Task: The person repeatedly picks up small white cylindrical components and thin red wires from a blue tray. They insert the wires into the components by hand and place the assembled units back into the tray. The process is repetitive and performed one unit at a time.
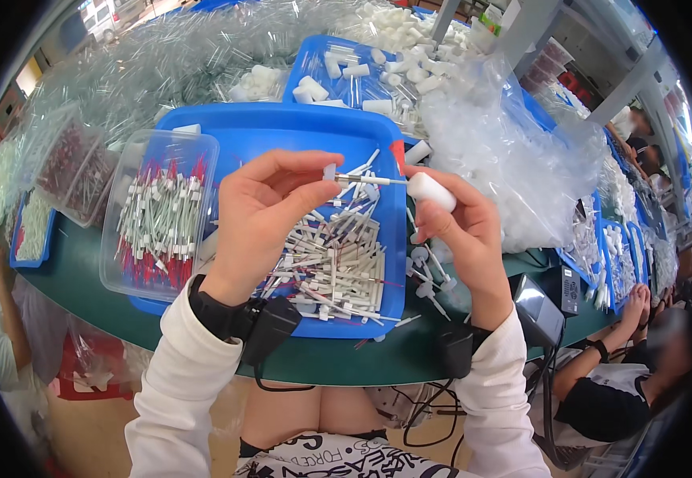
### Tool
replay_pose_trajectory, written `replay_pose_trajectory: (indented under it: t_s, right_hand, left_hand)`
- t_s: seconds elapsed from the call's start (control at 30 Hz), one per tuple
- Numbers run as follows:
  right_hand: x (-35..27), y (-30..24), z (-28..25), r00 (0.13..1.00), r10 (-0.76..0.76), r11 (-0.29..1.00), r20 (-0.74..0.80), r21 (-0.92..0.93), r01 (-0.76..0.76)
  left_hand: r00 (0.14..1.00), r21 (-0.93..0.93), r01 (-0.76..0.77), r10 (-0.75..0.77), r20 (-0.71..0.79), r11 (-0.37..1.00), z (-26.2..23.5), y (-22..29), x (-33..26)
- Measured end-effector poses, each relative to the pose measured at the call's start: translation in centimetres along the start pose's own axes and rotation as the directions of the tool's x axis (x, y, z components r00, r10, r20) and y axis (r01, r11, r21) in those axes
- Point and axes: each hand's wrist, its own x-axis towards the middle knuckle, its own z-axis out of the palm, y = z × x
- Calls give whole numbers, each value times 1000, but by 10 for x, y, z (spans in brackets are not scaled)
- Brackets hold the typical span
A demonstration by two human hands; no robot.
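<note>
Above the blue tray (226, 119), my left hand (258, 211) pinches a thin white rod with a metal section (370, 180) by its pale end piece, the rod lying nearly level. My right hand (465, 219) grips a short white plastic cylinder (430, 193) between thumb and fingers. The rod's far tip reaches the cylinder's left end; whether it goes inside cannot be made out. Below both hands, many similar white rods (330, 267) lie heaped in the tray. A clear plastic box (109, 239) of white rods with red wires stands left of my left hand.
Behind stands a smaller blue tray (308, 60) with white cylinders. A clear bag (481, 143) fills the right. Piles of clear tubes (163, 60) cover the back left. Black devices (539, 307) sit by my right forearm. Other people work at both sides, one hand (637, 307) near right-hand trays.
</note>
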Motion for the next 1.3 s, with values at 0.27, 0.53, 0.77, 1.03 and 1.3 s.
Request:
replay_pose_trajectory:
  t_s: [0.27,0.53,0.77,1.03,1.3]
  right_hand:
    - [0,2,-5,999,-48,918,-4,-395,43]
    - [0,2,-2,999,-26,936,40,-350,39]
    - [-4,5,10,997,16,941,70,-339,9]
    - [-6,11,26,879,-475,844,-38,-302,443]
    - [-6,4,32,984,-180,981,-9,-75,179]
  left_hand:
    - [1000,44,-30,30,2,999,1,1,-1]
    - [1000,56,-24,24,9,998,3,0,-1]
    - [994,-4,-106,106,-41,994,10,3,-6]
    - [935,13,-344,344,-80,939,12,1,-12]
    - [965,-46,-56,42,-260,997,11,-1,-7]
